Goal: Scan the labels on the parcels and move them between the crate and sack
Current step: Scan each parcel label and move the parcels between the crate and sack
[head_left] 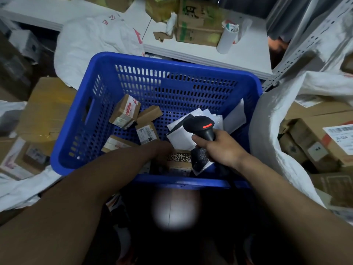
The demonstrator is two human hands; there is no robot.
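White desk [250, 48], loaded
A cardboard box [198, 25] and a white cup [227, 42] are standing together near its front edge.

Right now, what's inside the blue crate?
Inside the blue crate lie several small cardboard boxes and white mailer bags, plus a patterned box at the near wall. The left hand and the right hand holding the scanner cover whatever lies beneath them.
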